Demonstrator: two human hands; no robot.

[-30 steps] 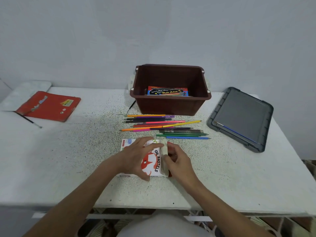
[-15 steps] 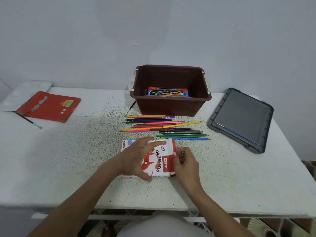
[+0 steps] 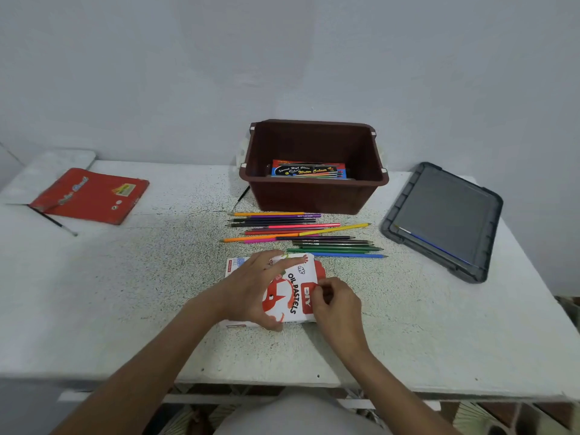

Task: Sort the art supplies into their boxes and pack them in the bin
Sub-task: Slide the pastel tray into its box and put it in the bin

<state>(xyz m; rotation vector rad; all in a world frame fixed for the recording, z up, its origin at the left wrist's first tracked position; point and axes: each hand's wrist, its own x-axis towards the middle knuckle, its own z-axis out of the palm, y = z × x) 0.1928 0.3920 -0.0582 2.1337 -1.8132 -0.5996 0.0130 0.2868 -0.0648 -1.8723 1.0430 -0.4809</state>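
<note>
- The white-and-red cardboard oil pastels box (image 3: pixel 295 296) lies flat on the speckled white table (image 3: pixel 125 293), centre-near, just on the near side of the loose coloured pencils (image 3: pixel 301 233).
- The left hand (image 3: pixel 251 290) clamps the box across its width, thumb on the near edge.
- The right hand (image 3: pixel 337 304) pinches the right end flap.
- Risk: a half-tucked flap may spring open during the lift to the brown plastic bin (image 3: pixel 314 196), spilling pastels.
</note>
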